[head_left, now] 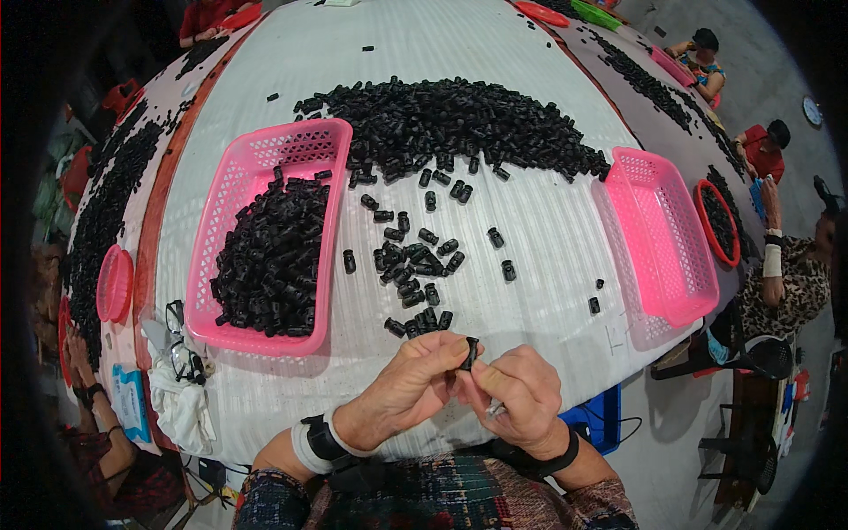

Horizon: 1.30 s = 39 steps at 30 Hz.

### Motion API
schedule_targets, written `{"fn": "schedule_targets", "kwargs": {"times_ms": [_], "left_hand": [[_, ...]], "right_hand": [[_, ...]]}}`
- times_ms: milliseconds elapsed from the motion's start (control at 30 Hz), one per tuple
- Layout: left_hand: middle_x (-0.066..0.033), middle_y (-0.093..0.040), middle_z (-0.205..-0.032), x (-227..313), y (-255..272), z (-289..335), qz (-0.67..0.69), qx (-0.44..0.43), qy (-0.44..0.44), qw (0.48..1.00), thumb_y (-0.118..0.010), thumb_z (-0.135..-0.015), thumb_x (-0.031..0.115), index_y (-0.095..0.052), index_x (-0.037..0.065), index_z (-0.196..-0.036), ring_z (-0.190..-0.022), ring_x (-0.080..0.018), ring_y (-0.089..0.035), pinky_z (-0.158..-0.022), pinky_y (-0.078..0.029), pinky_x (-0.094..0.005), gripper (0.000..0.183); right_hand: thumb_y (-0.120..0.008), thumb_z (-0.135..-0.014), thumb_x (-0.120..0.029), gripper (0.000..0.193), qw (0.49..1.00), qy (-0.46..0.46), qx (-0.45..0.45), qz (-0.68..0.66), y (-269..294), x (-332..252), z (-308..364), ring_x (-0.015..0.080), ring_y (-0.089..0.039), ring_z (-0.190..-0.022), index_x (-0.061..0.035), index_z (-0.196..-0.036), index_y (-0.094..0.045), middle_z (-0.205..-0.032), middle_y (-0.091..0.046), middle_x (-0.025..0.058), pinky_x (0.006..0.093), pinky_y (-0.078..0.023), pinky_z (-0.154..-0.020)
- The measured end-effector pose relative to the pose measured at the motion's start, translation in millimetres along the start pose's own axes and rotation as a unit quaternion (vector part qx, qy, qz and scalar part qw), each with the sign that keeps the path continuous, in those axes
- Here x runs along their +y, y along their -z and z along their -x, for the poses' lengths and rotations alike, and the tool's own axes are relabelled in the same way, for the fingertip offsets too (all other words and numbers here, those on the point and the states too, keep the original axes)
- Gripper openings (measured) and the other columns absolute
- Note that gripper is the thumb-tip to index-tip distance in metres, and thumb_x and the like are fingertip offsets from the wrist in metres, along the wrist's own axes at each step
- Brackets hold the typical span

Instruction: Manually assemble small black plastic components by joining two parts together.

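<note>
My left hand [413,375] pinches a small black plastic piece that looks like a cord lock [471,352] between thumb and forefinger, held upright over the near edge of the table. Close against it, my right hand [521,389] is closed, its thumb and forefinger meeting just below the piece. A bit of something whitish [495,408] shows under the right fingers; its kind is unclear. Just beyond my hands lies a loose cluster of similar cord locks [411,265]. Farther off spreads a large heap of them [459,124].
A pink basket [201,296] filled with cord locks stands at left; another pink basket [658,234], without pieces, is at right. Glasses [185,358] and a white cloth [181,402] lie near the left edge. A blue crate [605,420] sits below the table. Other people work at neighbouring tables.
</note>
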<state>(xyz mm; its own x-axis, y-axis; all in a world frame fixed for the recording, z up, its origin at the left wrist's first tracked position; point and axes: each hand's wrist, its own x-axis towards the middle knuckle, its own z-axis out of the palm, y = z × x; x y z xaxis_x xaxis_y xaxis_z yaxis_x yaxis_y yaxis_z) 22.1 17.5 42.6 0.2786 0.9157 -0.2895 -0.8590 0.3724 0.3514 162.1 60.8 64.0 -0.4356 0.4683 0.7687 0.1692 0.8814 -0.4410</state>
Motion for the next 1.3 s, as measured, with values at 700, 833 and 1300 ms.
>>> {"fn": "schedule_targets", "kwargs": {"times_ms": [700,833,1300], "left_hand": [[-0.0073,-0.054,-0.067,2,-6,3,-0.039,-0.022,0.036,0.998,-0.055,-0.085,0.014,-0.055,0.0,-0.082,-0.062,-0.0147,-0.052,-0.051,-0.046,-0.0268,0.015],[-0.0055,-0.057,-0.073,2,-2,1,-0.029,-0.048,0.041,0.998,-0.054,-0.087,0.014,-0.057,0.0,-0.087,-0.061,-0.0101,-0.053,-0.054,-0.049,-0.0262,0.014],[-0.0057,-0.056,-0.07,3,0,-6,-0.047,0.042,0.041,0.997,-0.053,-0.087,0.018,-0.057,0.0,-0.084,-0.061,-0.0118,-0.052,-0.052,-0.048,-0.0256,0.018]], "right_hand": [[-0.051,-0.086,-0.013,0.017,0.941,-0.258,-0.175,-0.129,24,10,-14,0.0235,-0.053,-0.055,0.0007,-0.077,-0.057,-0.065,-0.052,0.0101,0.0317,-0.041,-0.049],[-0.052,-0.085,-0.014,0.019,0.943,-0.253,-0.189,-0.101,23,12,-13,0.0236,-0.052,-0.054,-0.0005,-0.073,-0.056,-0.063,-0.051,0.0094,0.0326,-0.04,-0.048],[-0.053,-0.084,-0.014,0.016,0.89,-0.318,-0.234,-0.227,34,17,-6,0.0251,-0.05,-0.056,-0.0001,-0.075,-0.053,-0.065,-0.049,0.0118,0.0326,-0.041,-0.053]]}}
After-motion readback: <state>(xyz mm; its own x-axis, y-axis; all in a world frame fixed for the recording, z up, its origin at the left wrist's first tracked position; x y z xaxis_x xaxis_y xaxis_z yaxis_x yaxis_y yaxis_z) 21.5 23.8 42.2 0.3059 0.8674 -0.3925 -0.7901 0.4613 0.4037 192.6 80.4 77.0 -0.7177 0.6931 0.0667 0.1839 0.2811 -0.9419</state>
